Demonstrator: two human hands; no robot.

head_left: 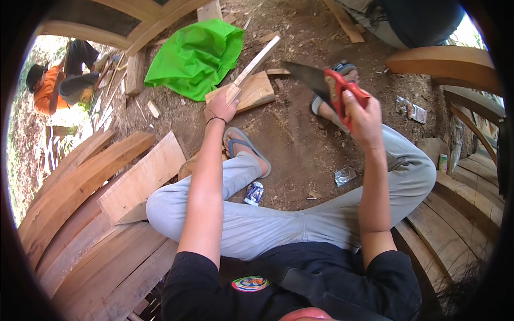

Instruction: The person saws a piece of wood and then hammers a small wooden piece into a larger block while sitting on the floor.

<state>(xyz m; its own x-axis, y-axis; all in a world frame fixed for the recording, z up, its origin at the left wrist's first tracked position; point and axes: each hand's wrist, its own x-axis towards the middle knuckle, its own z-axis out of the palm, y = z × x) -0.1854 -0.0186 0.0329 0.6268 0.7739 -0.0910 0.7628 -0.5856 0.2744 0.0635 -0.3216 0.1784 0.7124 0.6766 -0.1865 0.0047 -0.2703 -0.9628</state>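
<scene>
Black shirt [203,283] lies nearest; beyond, my left hand [220,108] grips a wooden strip [259,61], its long axis slanting away rightward over a board [258,94]. Right of it, my right hand [365,120] clasps a saw [321,84], tip toward the strip, not touching.

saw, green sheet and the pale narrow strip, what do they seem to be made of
Saw blade: probably steel, being thin, flat and dark. Its red handle: perhaps plastic or painted metal, smooth and evenly coloured. Green sheet: thin fabric or plastic, judging by its soft creases. Pale narrow strip: likely bare wood, straight-edged, with no visible coating.
</scene>
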